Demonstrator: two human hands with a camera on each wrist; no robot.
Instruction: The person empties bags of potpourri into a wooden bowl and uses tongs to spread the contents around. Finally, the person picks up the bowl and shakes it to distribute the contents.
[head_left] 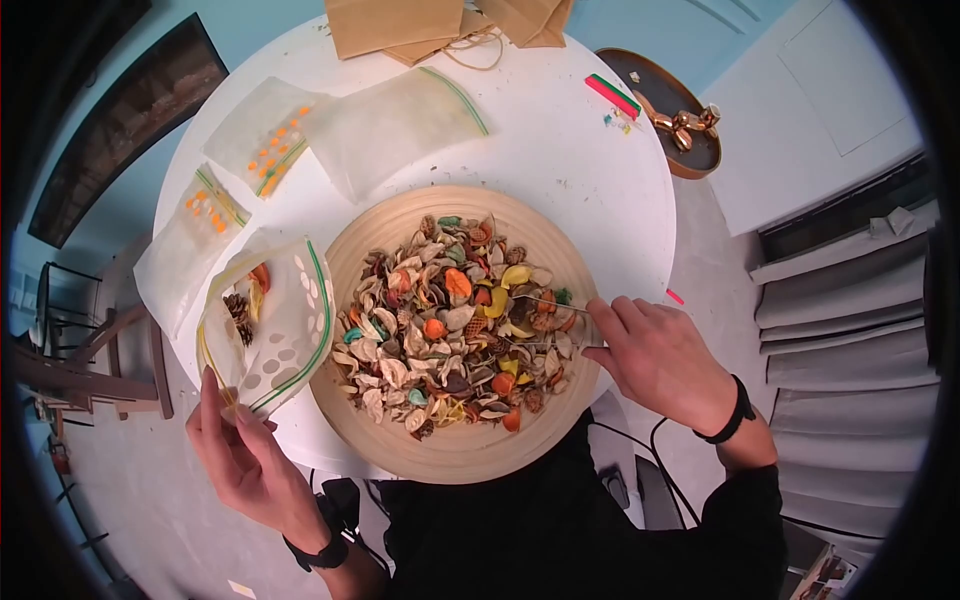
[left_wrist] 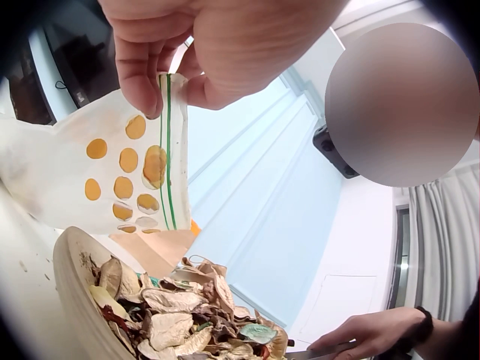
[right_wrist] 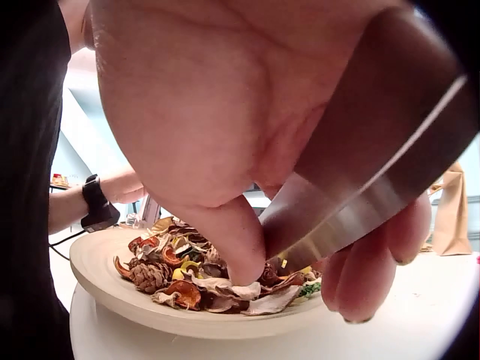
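Seen from above, a person in black sits or stands at a round white bench (head_left: 560,110). On its near side is a wide, shallow wooden bowl (head_left: 450,468), heaped with dried petals and pods (head_left: 395,372); being so close, it seems easy for both hands to reach.

The left hand (head_left: 250,460) grips the near edge of a clear zip bag (head_left: 290,350), thumb and fingers pinching near the green seal. The bag is beside the bowl's left rim, its mouth spread and turned towards the heap, probably so that pieces can pass in. Inside are a pine cone (head_left: 238,318) and an orange-and-yellow piece.

The right hand (head_left: 665,365) grips metal tongs (right_wrist: 367,135), fingers and thumb pressing the two arms, whose ends reach into the heap at the right. Petals hide the tips, so I cannot tell whether they hold anything; the tongs likely suit picking single pieces.

More zip bags (head_left: 395,130) lie behind, and brown paper bags (head_left: 395,25) stand at the far edge. Beyond the bench, a dark round tray (head_left: 655,75) carries a shiny gold figure (head_left: 684,130). The bowl's raised rim stands between heap and bag
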